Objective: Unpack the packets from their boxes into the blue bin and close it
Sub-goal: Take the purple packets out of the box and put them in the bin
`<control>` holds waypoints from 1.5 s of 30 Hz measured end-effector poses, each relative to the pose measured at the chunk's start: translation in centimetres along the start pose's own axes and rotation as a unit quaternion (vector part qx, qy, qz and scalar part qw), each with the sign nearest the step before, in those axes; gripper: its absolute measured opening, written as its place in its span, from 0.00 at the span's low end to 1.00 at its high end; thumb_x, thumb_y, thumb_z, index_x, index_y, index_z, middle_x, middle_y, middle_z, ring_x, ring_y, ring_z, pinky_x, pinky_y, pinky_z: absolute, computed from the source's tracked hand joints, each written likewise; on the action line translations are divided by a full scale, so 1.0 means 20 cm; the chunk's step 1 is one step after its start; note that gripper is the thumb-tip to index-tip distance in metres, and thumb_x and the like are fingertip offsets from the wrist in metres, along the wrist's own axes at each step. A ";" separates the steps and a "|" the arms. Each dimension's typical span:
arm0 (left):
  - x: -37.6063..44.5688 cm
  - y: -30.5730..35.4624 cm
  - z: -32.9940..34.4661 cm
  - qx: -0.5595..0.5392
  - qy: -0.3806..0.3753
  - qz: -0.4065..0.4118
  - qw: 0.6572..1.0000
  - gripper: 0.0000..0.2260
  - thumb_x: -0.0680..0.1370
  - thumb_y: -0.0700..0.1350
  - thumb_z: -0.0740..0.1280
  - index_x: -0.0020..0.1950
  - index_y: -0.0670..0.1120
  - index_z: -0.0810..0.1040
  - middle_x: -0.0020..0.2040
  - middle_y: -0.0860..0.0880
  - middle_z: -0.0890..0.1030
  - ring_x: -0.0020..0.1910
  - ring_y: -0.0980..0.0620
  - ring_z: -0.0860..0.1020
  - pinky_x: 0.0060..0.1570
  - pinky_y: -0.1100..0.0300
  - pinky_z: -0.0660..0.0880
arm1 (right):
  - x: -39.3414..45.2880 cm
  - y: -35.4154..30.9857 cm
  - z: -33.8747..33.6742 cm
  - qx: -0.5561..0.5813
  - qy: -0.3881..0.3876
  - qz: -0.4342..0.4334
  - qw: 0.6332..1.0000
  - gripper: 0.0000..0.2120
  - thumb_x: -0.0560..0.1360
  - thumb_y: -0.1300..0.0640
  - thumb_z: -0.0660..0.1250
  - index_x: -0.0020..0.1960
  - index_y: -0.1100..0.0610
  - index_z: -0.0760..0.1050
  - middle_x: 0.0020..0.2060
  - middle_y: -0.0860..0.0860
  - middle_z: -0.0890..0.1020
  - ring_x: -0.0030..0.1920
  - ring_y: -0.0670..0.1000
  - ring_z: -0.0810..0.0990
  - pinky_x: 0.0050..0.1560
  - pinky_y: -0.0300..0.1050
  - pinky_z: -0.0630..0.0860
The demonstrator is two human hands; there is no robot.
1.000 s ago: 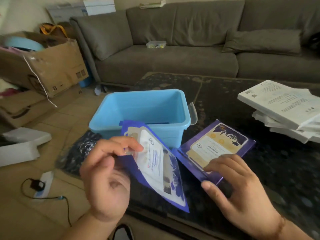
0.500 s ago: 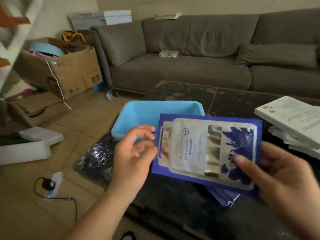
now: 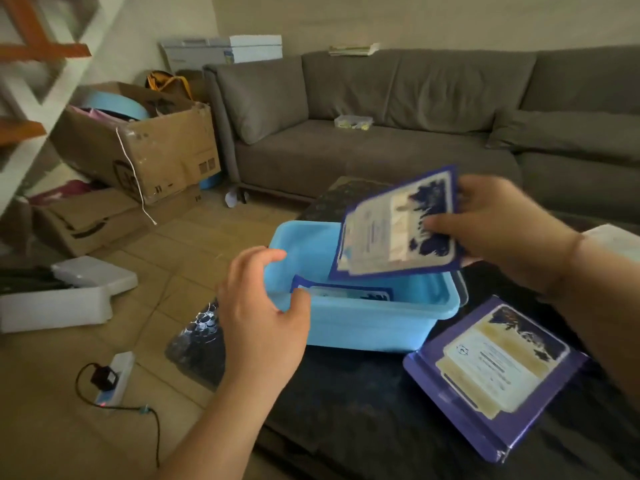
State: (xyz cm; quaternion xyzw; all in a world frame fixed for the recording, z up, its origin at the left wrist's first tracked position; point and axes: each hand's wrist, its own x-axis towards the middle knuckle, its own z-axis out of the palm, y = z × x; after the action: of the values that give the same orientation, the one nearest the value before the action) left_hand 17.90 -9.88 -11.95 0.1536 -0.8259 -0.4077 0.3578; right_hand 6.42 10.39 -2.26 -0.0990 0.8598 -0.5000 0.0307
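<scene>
My right hand (image 3: 498,230) pinches a blue and white packet (image 3: 384,233) by its right edge and holds it tilted over the open blue bin (image 3: 363,327) on the dark table (image 3: 346,417). Another packet (image 3: 346,293) lies inside the bin. My left hand (image 3: 263,313) hovers at the bin's near left corner with fingers loosely curled and nothing in it. A purple box (image 3: 491,372) lies flat on the table to the right of the bin.
White boxes (image 3: 620,240) sit at the table's right edge. A grey sofa (image 3: 381,150) stands behind the table. Cardboard boxes (image 3: 145,147), a white foam piece (image 3: 69,296) and a power strip with cable (image 3: 110,382) lie on the floor to the left.
My left hand let go of the packet. My right hand carried it from in front of me up and over the bin. The purple box now lies uncovered on the table.
</scene>
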 end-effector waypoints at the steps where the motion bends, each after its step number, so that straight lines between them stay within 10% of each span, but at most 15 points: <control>1: 0.02 0.01 -0.01 -0.033 -0.007 -0.043 0.999 0.17 0.72 0.45 0.67 0.58 0.60 0.70 0.55 0.63 0.70 0.61 0.54 0.72 0.54 0.46 0.78 | 0.04 0.00 0.05 -0.016 -0.036 0.031 0.999 0.08 0.74 0.65 0.71 0.52 0.58 0.77 0.40 0.56 0.85 0.34 0.53 0.86 0.34 0.49 0.83; 11: 0.10 0.01 -0.02 -0.220 -0.037 -0.219 0.950 0.14 0.78 0.40 0.65 0.60 0.57 0.74 0.62 0.54 0.75 0.55 0.55 0.77 0.38 0.65 0.72 | 0.17 0.14 0.37 -0.059 -0.154 0.165 0.972 0.06 0.76 0.65 0.69 0.52 0.62 0.77 0.39 0.56 0.83 0.35 0.52 0.82 0.27 0.42 0.80; 17: 0.11 0.00 -0.03 -0.228 -0.041 -0.225 0.947 0.14 0.78 0.40 0.65 0.59 0.57 0.75 0.62 0.53 0.76 0.55 0.53 0.77 0.39 0.63 0.73 | 0.21 0.18 0.40 -0.100 -0.167 0.197 0.961 0.10 0.74 0.65 0.71 0.55 0.66 0.78 0.49 0.61 0.84 0.51 0.62 0.83 0.53 0.58 0.80; 25: 0.11 0.00 -0.03 -0.234 -0.041 -0.216 0.947 0.14 0.78 0.40 0.66 0.59 0.56 0.75 0.61 0.52 0.76 0.56 0.52 0.77 0.41 0.62 0.74 | 0.17 0.12 0.42 -0.385 -0.280 0.131 0.870 0.18 0.77 0.47 0.65 0.61 0.57 0.78 0.57 0.54 0.82 0.58 0.55 0.79 0.64 0.52 0.74; 37: 0.10 -0.02 -0.01 -0.214 -0.032 -0.197 0.956 0.13 0.76 0.42 0.66 0.56 0.58 0.76 0.61 0.51 0.77 0.60 0.47 0.77 0.51 0.52 0.79 | 0.17 0.07 0.44 -0.534 -0.358 0.084 0.761 0.13 0.82 0.57 0.55 0.45 0.59 0.76 0.42 0.52 0.76 0.44 0.51 0.72 0.49 0.43 0.68; 41: 0.05 0.00 0.00 -0.125 0.040 -0.102 0.986 0.15 0.69 0.49 0.63 0.55 0.59 0.75 0.60 0.59 0.73 0.66 0.52 0.70 0.63 0.57 0.71 | 0.14 0.04 0.41 -0.531 -0.279 0.027 0.800 0.12 0.81 0.54 0.59 0.56 0.60 0.77 0.56 0.56 0.80 0.49 0.54 0.74 0.54 0.45 0.71; 45: -0.07 0.10 0.02 -0.109 0.095 0.085 0.986 0.11 0.71 0.41 0.66 0.53 0.48 0.77 0.58 0.55 0.71 0.64 0.50 0.70 0.63 0.65 0.64 | -0.07 0.06 0.24 -0.306 -0.040 -0.162 0.937 0.13 0.77 0.54 0.65 0.61 0.54 0.78 0.50 0.49 0.84 0.51 0.48 0.81 0.56 0.39 0.76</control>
State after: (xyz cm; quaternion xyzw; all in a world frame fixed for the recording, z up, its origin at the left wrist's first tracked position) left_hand 18.65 -7.77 -11.24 0.0804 -0.7488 -0.4471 0.4826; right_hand 8.34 7.09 -5.69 -0.2612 0.9416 -0.2069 -0.0482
